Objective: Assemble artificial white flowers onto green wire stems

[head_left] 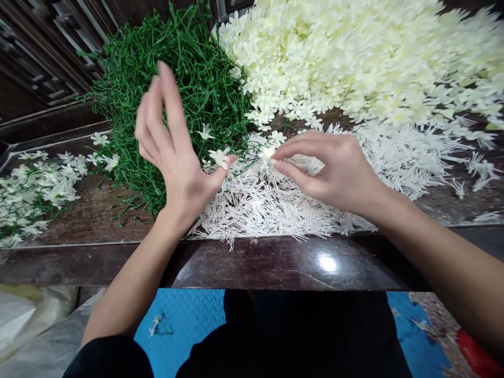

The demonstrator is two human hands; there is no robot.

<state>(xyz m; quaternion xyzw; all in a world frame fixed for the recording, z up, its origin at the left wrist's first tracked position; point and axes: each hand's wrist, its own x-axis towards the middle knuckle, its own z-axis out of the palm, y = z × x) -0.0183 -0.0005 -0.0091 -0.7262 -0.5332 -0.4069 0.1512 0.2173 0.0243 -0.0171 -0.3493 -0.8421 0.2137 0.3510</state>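
My right hand (pixel 331 165) pinches a small white artificial flower (pixel 266 154) between thumb and fingertips. Thin green stem runs leftward from that flower toward my left hand (pixel 173 136). The left fingers are stretched up and apart, slightly blurred, over the green stems. Beside the left thumb is another white flower (pixel 219 157), and a further blossom (pixel 205 132) stands just above it; whether the thumb touches a stem is unclear. Under both hands spreads a heap of thin white stamen-like pieces (pixel 268 210). Behind the left hand rises a pile of green plastic stems (pixel 205 68).
A large mound of loose cream petals (pixel 354 58) fills the back right. Assembled white flower sprays (pixel 43 186) lie at the far left of the dark wooden bench (pixel 268 262). Carved dark wood (pixel 47 52) stands behind. Below are blue matting (pixel 189 315) and plastic bags (pixel 35 325).
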